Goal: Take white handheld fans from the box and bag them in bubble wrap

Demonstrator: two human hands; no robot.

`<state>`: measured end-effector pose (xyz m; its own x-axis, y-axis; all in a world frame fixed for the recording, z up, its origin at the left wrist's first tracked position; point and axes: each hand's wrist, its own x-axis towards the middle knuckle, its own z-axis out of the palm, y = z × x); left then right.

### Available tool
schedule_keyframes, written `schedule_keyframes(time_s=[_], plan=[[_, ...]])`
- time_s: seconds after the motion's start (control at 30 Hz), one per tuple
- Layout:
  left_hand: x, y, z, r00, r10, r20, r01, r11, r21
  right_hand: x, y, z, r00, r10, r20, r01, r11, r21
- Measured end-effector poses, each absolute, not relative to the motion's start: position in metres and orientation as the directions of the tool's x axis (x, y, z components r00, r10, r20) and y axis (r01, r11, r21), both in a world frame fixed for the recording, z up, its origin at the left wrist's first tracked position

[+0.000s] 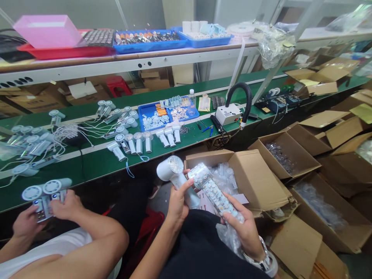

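My left hand is wrapped round the handle of a pale blue handheld fan, its round grille tilted upward. Close beside it, a light blue patterned fan-shaped piece with small coloured spots lies slanted, gripped at its lower end by my right hand. Its upper end comes close to my left thumb; whether they touch I cannot tell. Crumpled clear plastic hangs below my right hand. Behind both hands stands an open cardboard box with clear plastic bags inside.
At left, a co-worker's hands hold two fans. The green bench bears several fans, cables, a blue parts tray and a white box with a black hose. Open cartons crowd the right. A shelf runs above.
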<state>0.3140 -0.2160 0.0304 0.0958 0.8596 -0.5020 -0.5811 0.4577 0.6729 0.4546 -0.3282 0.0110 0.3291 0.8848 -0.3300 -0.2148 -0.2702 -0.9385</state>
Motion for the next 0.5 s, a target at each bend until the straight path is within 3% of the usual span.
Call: schedule_keyframes(time_s=[0.3,0.5], plan=[[0.3124,-0.2155,0.0267,0.098,0.852,-0.515,-0.594,0.465,0.656,0.4547,-0.3287,0.0101,0.313,0.901,-0.301,-0.206,-0.245,-0.947],[0.3135,-0.2158,0.0235,0.079,0.861,-0.502,-0.572,0.451,0.685,0.4557,-0.3281,0.009,0.28,0.933,-0.228,-0.035,-0.227,-0.973]])
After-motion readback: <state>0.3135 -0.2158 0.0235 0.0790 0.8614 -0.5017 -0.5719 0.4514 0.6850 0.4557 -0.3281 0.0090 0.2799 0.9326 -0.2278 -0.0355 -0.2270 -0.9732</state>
